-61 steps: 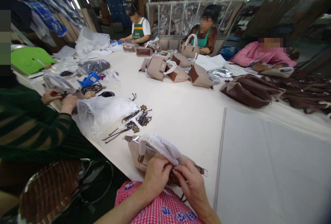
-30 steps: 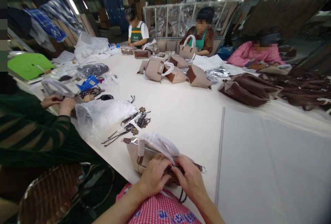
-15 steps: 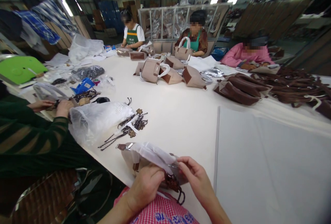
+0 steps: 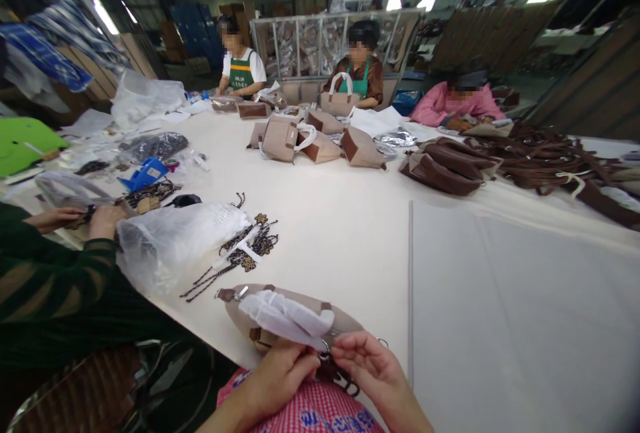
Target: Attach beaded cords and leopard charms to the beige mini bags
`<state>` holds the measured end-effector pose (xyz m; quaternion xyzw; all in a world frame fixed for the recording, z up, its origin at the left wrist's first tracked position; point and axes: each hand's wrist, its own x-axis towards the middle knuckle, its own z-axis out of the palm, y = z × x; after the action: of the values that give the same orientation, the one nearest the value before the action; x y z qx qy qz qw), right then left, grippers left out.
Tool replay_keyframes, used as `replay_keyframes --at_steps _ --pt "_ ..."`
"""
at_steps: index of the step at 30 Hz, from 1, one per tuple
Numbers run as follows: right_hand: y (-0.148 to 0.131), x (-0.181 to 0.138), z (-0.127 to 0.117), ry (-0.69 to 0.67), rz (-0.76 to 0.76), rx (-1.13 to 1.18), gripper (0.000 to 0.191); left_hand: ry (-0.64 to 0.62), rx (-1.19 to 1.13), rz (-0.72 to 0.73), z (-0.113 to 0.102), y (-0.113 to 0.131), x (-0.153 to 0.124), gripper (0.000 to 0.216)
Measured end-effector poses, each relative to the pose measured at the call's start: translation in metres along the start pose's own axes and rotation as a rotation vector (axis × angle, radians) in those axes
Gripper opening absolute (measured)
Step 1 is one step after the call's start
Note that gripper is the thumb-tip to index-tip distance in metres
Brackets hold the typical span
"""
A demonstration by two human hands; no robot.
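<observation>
Left hand: the left hand [image 4: 280,373] is curled at the near edge of the bench, fingertips pinched on the small metal ring [image 4: 325,354] at the top of the beige bag.
Right hand: the right hand [image 4: 367,370] comes in from the other side, thumb and forefinger pressed together on that same ring, with a dark patterned cord [image 4: 345,383] dangling just under the fingers.
Beige bag: the beige bag [image 4: 345,320] lies flat on the bench's near edge, right against both hands, its handle wrapped in white tissue [image 4: 285,316].
Loose cords: a scatter of leopard-print cords [image 4: 245,253] just beyond the bag, next to a clear plastic sack [image 4: 175,240].
Neighbour: at the left edge, a person in a dark green sleeve [image 4: 55,286] has both hands on something small; I cannot tell what.
Far side: three people seated along the far edge, with beige bags [image 4: 280,140] grouped before them and brown bags [image 4: 440,170] piled toward the right.
Bench: the white bench [image 4: 350,233] carries a pale sheet [image 4: 515,306] over its near right corner.
</observation>
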<state>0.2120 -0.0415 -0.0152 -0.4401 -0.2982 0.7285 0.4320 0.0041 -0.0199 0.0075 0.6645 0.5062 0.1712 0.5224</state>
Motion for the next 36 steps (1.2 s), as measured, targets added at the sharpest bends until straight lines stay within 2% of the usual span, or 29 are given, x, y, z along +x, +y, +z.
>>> replay_keyframes --at_steps 3,5,7,9,11,13,15,18,19,21,25,26,31,36 --pt "0.004 0.002 0.002 -0.021 0.01 -0.015 0.026 -0.118 -0.008 0.011 -0.005 0.0 -0.004 0.017" --pt "0.003 0.002 0.004 0.008 -0.002 0.003 0.024 -0.166 0.058 0.115 -0.006 0.003 -0.005 0.018" --pt "0.002 0.0 0.005 0.04 -0.075 0.013 0.02 -0.196 0.152 0.226 -0.005 0.009 -0.003 0.022" --pt "0.001 -0.003 0.004 0.041 -0.195 -0.01 0.014 -0.157 0.194 0.258 -0.001 0.014 0.0 0.022" --pt "0.0 -0.004 0.005 0.01 -0.294 -0.031 0.009 -0.074 0.147 0.216 0.004 0.019 0.004 0.022" --pt "-0.003 -0.004 0.009 -0.055 -0.328 -0.01 0.007 -0.023 0.077 0.186 0.009 0.023 0.008 0.03" --pt "-0.007 -0.004 0.015 -0.133 -0.324 0.009 0.007 -0.047 -0.001 0.201 0.012 0.026 0.012 0.033" --pt "-0.015 -0.004 0.025 -0.204 -0.306 -0.013 0.01 -0.105 -0.12 0.211 0.013 0.03 0.018 0.017" --pt "-0.017 -0.004 0.025 -0.211 -0.303 -0.02 0.01 -0.097 -0.145 0.2 0.013 0.03 0.019 0.019" --pt "-0.019 -0.004 0.022 -0.166 -0.315 -0.027 0.007 -0.047 -0.161 0.167 0.013 0.03 0.021 0.023" --pt "-0.016 -0.003 0.007 0.159 -0.405 -0.186 0.009 -0.012 -0.173 0.088 0.012 0.03 0.02 0.022" --pt "-0.015 -0.002 0.005 0.196 -0.421 -0.261 0.008 -0.011 -0.177 0.072 0.012 0.03 0.02 0.021" --pt "-0.014 0.0 0.012 0.125 -0.514 -0.566 0.004 0.012 -0.148 0.075 0.016 0.031 0.021 0.024" --pt "-0.016 0.005 0.018 0.082 -0.565 -0.609 0.012 0.007 -0.139 0.144 0.019 0.028 0.023 0.021"
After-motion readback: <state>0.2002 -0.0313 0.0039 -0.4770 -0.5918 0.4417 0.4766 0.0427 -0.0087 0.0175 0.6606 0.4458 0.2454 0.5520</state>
